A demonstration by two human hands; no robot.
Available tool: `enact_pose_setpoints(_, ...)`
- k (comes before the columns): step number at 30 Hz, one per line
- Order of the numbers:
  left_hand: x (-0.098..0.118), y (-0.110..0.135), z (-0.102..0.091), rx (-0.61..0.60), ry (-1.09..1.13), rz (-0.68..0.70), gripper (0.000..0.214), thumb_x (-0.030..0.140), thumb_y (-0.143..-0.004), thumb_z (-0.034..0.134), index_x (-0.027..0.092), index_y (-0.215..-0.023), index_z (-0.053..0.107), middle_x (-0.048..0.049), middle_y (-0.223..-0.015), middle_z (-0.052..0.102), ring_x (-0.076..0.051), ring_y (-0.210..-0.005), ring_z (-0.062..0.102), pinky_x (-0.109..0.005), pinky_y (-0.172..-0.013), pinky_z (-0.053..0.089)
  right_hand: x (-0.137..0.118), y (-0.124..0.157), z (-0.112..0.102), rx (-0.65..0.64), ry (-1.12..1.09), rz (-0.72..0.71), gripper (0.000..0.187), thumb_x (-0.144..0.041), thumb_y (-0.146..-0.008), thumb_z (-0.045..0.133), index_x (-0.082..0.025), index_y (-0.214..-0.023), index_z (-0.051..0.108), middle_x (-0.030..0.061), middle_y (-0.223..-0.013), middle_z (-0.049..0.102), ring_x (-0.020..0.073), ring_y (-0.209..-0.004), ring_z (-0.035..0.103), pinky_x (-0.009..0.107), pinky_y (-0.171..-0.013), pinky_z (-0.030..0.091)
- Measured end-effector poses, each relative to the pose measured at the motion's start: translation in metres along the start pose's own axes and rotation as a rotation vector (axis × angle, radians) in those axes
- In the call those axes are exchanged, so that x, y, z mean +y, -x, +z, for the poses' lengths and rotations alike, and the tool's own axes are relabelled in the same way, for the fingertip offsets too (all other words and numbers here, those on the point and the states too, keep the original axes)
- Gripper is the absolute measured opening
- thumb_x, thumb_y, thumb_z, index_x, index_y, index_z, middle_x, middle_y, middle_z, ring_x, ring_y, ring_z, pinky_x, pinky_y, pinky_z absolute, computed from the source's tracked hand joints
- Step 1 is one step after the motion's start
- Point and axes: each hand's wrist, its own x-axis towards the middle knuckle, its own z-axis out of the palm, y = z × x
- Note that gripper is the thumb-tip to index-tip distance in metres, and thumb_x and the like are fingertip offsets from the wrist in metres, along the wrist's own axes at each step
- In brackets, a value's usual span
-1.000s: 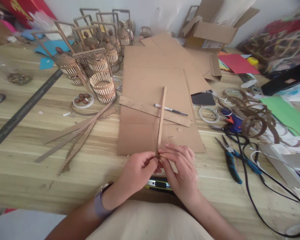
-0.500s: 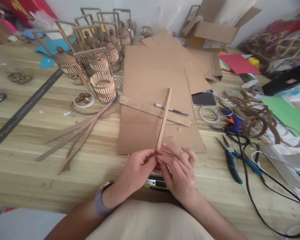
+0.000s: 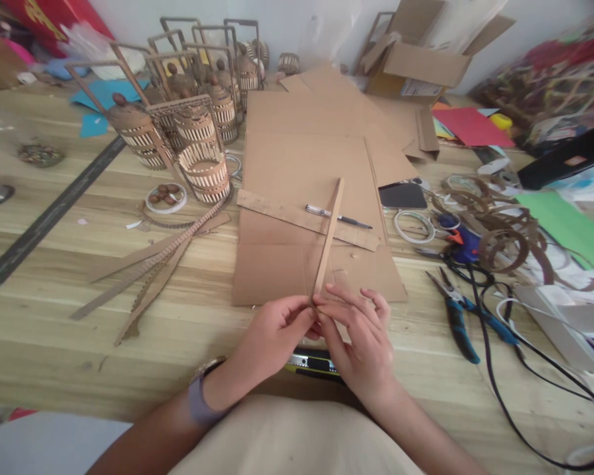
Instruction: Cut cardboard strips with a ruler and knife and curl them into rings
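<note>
My left hand [image 3: 280, 333] pinches the near end of a narrow cardboard strip [image 3: 329, 237] between thumb and fingers. Against it, my right hand [image 3: 359, 330] grips the same end with thumb and forefinger, its other fingers raised. The strip points away from me over a large cardboard sheet [image 3: 297, 270]. Beneath its far half lie a wider cardboard piece [image 3: 272, 210] and a pen [image 3: 354, 222]. A utility knife [image 3: 311, 364] rests at the table edge below my hands, partly covered by them.
Cardboard strips [image 3: 153, 270] and lantern-like cardboard baskets [image 3: 205, 175] are at the left. Pliers [image 3: 458, 316], a blue glue gun [image 3: 460, 241], a tape roll [image 3: 414, 226], cardboard rings [image 3: 505, 251] and a black cable [image 3: 490, 369] lie right. An open box [image 3: 426, 63] stands behind.
The strip's far end has shifted slightly to the right. My right hand has moved a little the same way, uncovering more of the knife. Both hands still hold the strip.
</note>
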Motion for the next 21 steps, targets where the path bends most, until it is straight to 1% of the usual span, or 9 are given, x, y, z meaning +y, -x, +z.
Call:
enact_pose_setpoints(3, -0.0003, -0.0013, -0.0002, -0.007, 0.017, -0.022, 0.037, 0.05, -0.089, 0.06, 0.015, -0.097, 0.07, -0.0043, -0.089, 0.072, -0.017, -0.08, 0.069, -0.031, -0.08, 0.058, 0.0028, 0.0008, 0.0009, -0.006, 0.025, -0.02, 0.014, -0.012, -0.089, 0.06, -0.025, -0.095, 0.06, -0.0002, -0.094, 0.078, 0.0208, -0.1, 0.071, 0.041, -0.101, 0.036)
enact_pose_setpoints(6, -0.0006, -0.0016, 0.0001, -0.005, 0.03, -0.025, 0.038, 0.051, -0.088, 0.06, 0.015, -0.095, 0.07, -0.0033, -0.084, 0.071, -0.016, -0.075, 0.069, -0.028, -0.075, 0.058, 0.0053, 0.0013, 0.0015, -0.001, 0.068, -0.038, 0.012, -0.016, -0.09, 0.062, -0.025, -0.098, 0.062, 0.0016, -0.099, 0.078, 0.0221, -0.103, 0.069, 0.043, -0.101, 0.035)
enact_pose_setpoints(9, -0.0004, -0.0004, 0.0009, 0.005, 0.015, -0.005, 0.034, 0.047, -0.09, 0.06, 0.014, -0.091, 0.069, -0.002, -0.077, 0.069, -0.014, -0.071, 0.068, -0.026, -0.072, 0.058, 0.005, 0.0009, 0.0011, -0.001, 0.084, -0.07, 0.013, -0.013, -0.091, 0.061, -0.024, -0.099, 0.062, 0.0014, -0.098, 0.078, 0.021, -0.101, 0.07, 0.042, -0.101, 0.035)
enact_pose_setpoints(13, 0.001, 0.0028, 0.0019, 0.008, 0.003, 0.008, 0.028, 0.039, -0.092, 0.057, 0.014, -0.089, 0.069, -0.0007, -0.076, 0.067, -0.013, -0.071, 0.067, -0.026, -0.073, 0.059, 0.0011, -0.0005, -0.0002, 0.005, 0.088, -0.101, 0.014, -0.01, -0.091, 0.061, -0.023, -0.097, 0.06, 0.0015, -0.095, 0.078, 0.0191, -0.095, 0.072, 0.041, -0.101, 0.034)
enact_pose_setpoints(17, 0.0018, 0.0046, 0.0021, 0.001, 0.005, 0.013, 0.024, 0.034, -0.093, 0.055, 0.014, -0.089, 0.07, 0.0006, -0.075, 0.066, -0.011, -0.069, 0.066, -0.023, -0.072, 0.058, -0.0006, -0.0018, -0.0024, 0.02, 0.078, -0.097, 0.014, -0.009, -0.09, 0.06, -0.022, -0.095, 0.059, 0.0014, -0.092, 0.078, 0.0192, -0.093, 0.073, 0.041, -0.104, 0.032)
enact_pose_setpoints(21, 0.0018, 0.004, 0.0026, -0.001, -0.007, 0.017, 0.023, 0.031, -0.092, 0.057, 0.013, -0.087, 0.07, 0.001, -0.07, 0.065, -0.01, -0.063, 0.064, -0.021, -0.067, 0.057, 0.0007, -0.002, -0.0054, 0.021, 0.057, -0.073, 0.017, -0.007, -0.088, 0.06, -0.022, -0.095, 0.058, 0.0007, -0.09, 0.078, 0.0188, -0.091, 0.073, 0.04, -0.103, 0.033)
